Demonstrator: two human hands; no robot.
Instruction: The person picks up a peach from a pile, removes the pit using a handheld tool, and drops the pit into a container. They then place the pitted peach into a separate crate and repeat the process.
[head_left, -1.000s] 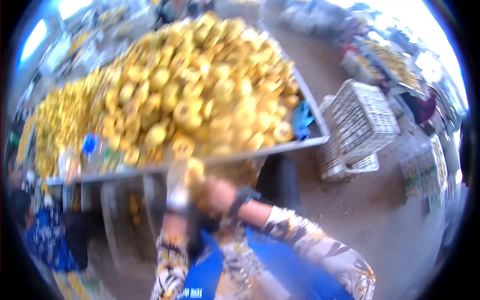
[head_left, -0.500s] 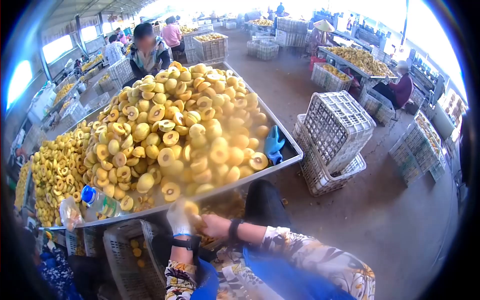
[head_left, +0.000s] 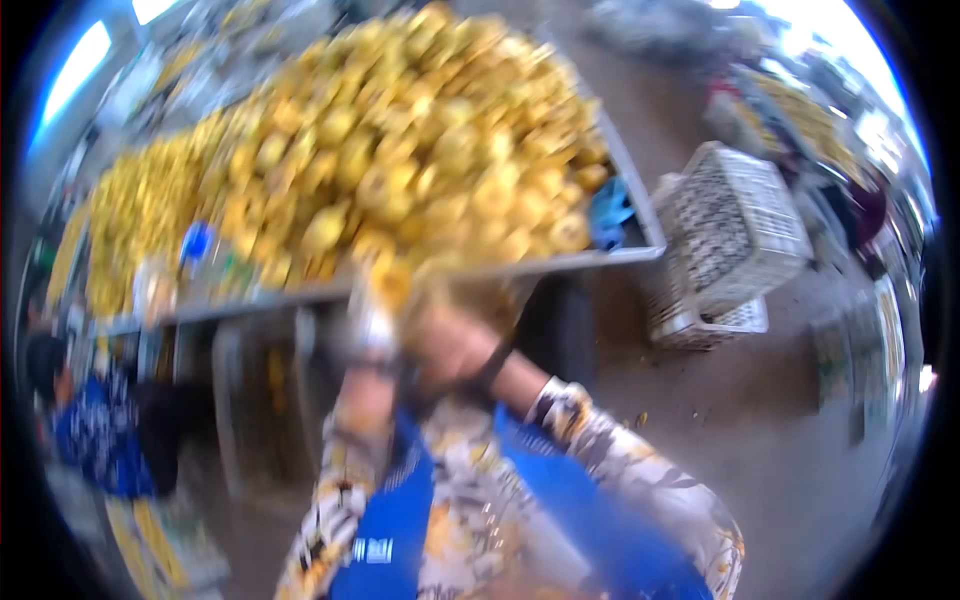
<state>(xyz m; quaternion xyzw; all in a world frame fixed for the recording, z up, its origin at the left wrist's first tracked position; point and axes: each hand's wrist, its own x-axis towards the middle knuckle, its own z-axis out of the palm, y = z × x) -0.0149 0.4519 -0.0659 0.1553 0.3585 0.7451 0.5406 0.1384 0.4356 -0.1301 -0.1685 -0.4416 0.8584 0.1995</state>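
Yellow fruit (head_left: 385, 275) sat between my gloved left hand (head_left: 368, 325) and my bare right hand (head_left: 450, 345). The picture was too blurry, so I could not tell how tight either hand held it. The big fruit pile (head_left: 420, 150) lay just above them.

A big pile of yellow fruit halves (head_left: 420, 150) sits on the desk (head_left: 560, 265). A blue glove (head_left: 607, 212) lies at its corner. White crates (head_left: 725, 235) stand on the floor.

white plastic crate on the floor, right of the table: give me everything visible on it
The white plastic lattice crate has grid-pattern walls of open holes and looks like moulded plastic. It sits tilted, leaning on top of a second white crate of the same type, which stands on the brown floor. Both are just right of the metal table's corner. No hand touches it. Motion blur hides finer detail.
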